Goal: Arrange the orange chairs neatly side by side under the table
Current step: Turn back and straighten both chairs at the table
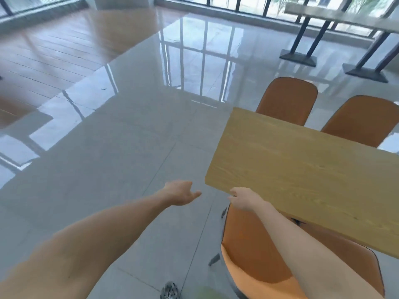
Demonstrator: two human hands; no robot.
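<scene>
Head view, looking down past both bare forearms. Wood-grain table fills the right side, its near-left corner pointing toward the hands. Near orange chair tucked partly beneath the table's near edge, seat shell showing below that edge, two dark legs visible on the floor side left of the seat. Two more orange chairs at the table's far edge: far-left chair and far-right chair, backs upright, side by side with a gap of floor between, lower parts hidden behind the tabletop.

Left hand out over bare floor, just left of the table's near-left corner, fingers apart and loosely curled, holding nothing, thumb toward the table. Right hand at the table's near edge, just below the corner and above the near chair's front; fingers point left, slightly parted, empty as far as visible; contact with table edge or chair cannot be told.

Glossy grey tile floor left of and beyond the table, reflecting window frames. Second table on dark pedestal legs well beyond the far chairs, near the windows. Patterned shoe at the bottom, left of the near chair.
</scene>
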